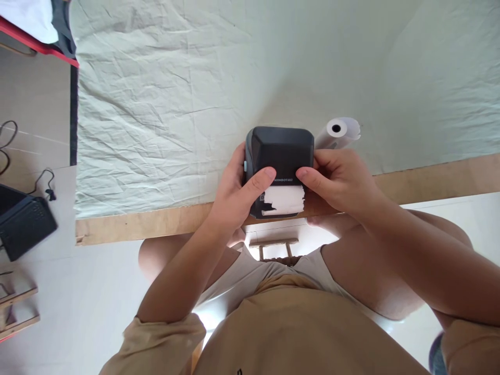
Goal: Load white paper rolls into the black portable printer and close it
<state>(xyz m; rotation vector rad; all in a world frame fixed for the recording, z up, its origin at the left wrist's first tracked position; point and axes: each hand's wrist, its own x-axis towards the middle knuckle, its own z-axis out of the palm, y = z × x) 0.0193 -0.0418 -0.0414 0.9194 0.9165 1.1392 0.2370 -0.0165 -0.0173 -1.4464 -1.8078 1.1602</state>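
Note:
A small black label printer [283, 154] is held at the table's near edge, its lid down. From its front slot hangs a torn strip of white paper [284, 200]. My left hand [241, 187] wraps round its left side, the thumb lying on the lid. On the other side my right hand [339, 174] grips the right edge, thumb on the lid's lower corner and fingers curled beside it. Just behind my right hand lies a white paper roll [336, 130] with a dark core, its loose end curling to the right. The fingers under the printer are hidden.
A wrinkled pale green cloth [156, 114] covers the table, with a bare wooden edge [144, 224] in front of me. Left of the table, a black box-shaped device [29, 221] with a cable stands near wooden slats [19, 312]. A red-edged item [39, 47] sits at the upper left.

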